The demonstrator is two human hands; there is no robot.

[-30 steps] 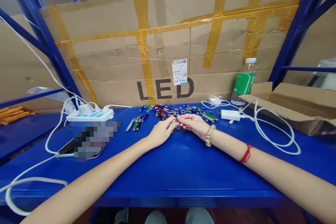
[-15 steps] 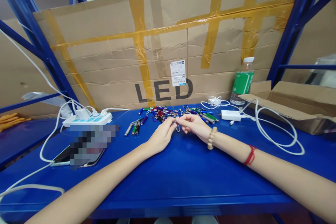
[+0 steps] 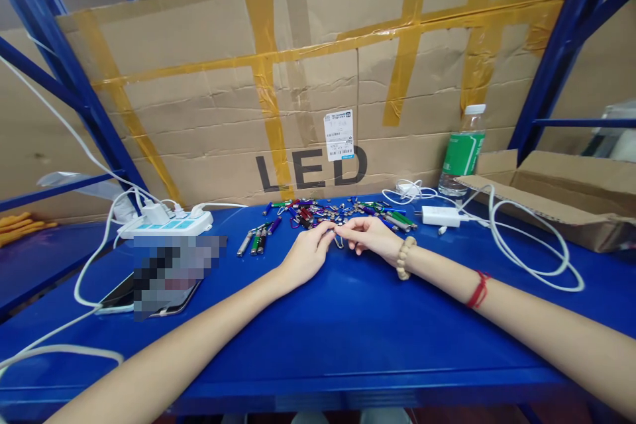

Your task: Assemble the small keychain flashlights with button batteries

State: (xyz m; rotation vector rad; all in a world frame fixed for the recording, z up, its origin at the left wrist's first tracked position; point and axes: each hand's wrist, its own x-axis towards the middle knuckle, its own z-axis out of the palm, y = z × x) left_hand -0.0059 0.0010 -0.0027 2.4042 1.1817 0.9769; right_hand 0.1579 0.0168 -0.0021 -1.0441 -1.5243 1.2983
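My left hand (image 3: pixel 304 254) and my right hand (image 3: pixel 370 236) meet at the middle of the blue shelf top (image 3: pixel 348 331). Their fingertips pinch a small metal clip or keyring (image 3: pixel 338 236) between them; it is too small to name for sure. Just behind the hands lies a heap of small coloured keychain torches (image 3: pixel 338 212). A few more torches (image 3: pixel 256 238) lie in a row to the left of my left hand. A bead bracelet and a red string sit on my right forearm.
A white power strip (image 3: pixel 166 224) with plugs stands at the left, a phone (image 3: pixel 124 291) in front of it. White charger (image 3: pixel 440 215) and looped cable (image 3: pixel 527 238) lie right. A green-labelled bottle (image 3: pixel 462 152) and an open cardboard box (image 3: pixel 561 199) stand at the right. Taped cardboard marked LED backs the shelf.
Both hands stay pinched together at the same spot with small finger shifts. The view has drifted slightly; nothing else moved.
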